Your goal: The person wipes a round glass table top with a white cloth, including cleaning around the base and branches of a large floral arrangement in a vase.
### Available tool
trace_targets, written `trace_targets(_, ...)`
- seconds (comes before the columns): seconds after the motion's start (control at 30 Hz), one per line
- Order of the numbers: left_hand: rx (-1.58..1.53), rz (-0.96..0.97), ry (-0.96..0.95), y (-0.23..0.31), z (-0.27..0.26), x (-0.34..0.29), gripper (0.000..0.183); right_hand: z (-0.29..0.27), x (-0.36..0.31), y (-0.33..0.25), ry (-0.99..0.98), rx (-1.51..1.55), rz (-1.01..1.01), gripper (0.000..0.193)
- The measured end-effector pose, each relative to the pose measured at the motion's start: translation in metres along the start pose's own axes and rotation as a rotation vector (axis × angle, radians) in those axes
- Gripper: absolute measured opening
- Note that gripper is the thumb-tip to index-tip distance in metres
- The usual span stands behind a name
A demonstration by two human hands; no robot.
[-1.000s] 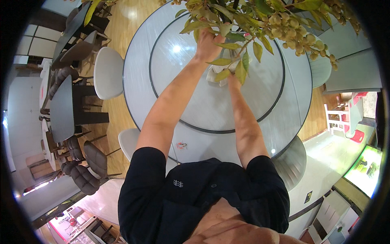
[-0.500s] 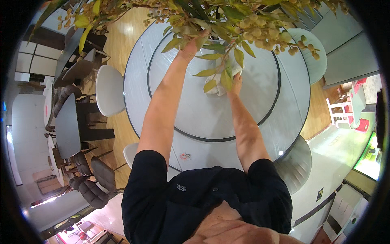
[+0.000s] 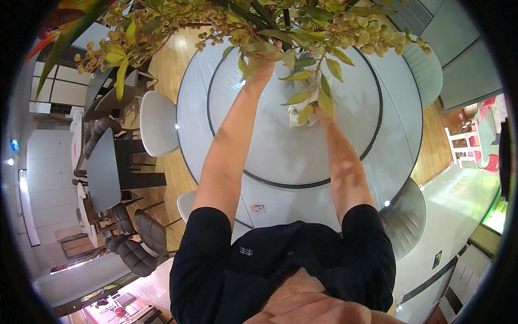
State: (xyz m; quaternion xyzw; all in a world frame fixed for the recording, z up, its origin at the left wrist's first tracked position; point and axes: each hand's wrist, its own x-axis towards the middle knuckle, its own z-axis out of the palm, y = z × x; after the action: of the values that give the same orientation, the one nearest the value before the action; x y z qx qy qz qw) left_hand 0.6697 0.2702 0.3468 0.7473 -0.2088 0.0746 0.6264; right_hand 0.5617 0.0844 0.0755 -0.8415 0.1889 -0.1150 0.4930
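A leafy plant with green-yellow berry clusters (image 3: pixel 372 38) spreads across the top of the head view. My left hand (image 3: pixel 266 66) reaches in among its stems; leaves cover the fingers, so what they touch is hidden. Lower and to the right, my right hand (image 3: pixel 326 112) holds a crumpled white cloth (image 3: pixel 294 120) against the grey turntable (image 3: pixel 286 154). Hanging leaves hide part of that hand and of the cloth. Both arms stretch forward over the table.
The turntable sits on a larger round grey table (image 3: pixel 396 140). Around it stand a white chair (image 3: pixel 158 123), a pale green chair (image 3: pixel 423 73) and a grey chair (image 3: pixel 404 218). A dark table (image 3: pixel 103 168) with padded chairs is at the left.
My right hand and the cloth have shifted slightly nearer to me. The whole view has moved a little, with the table now farther right in it. My left hand stays among the stems.
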Motion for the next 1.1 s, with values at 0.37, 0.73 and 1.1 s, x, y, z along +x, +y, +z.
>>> trace_targets(0.37, -0.378, 0.022, -0.069, 0.016, -0.012, -0.020, 0.039, -0.016, 0.029, 0.008, -0.019, -0.156, 0.005, 0.048)
trace_targets(0.73, 0.531, 0.022, -0.029, 0.059, -0.008, -0.032, 0.054, -0.041, -0.011, -0.071, 0.008, 0.037, 0.147, 0.049)
trace_targets(1.1, 0.749, -0.066, 0.002, 0.042, -0.014, -0.038, 0.066, -0.048, -0.035, -0.180, 0.305, 0.216, -0.059, 0.057)
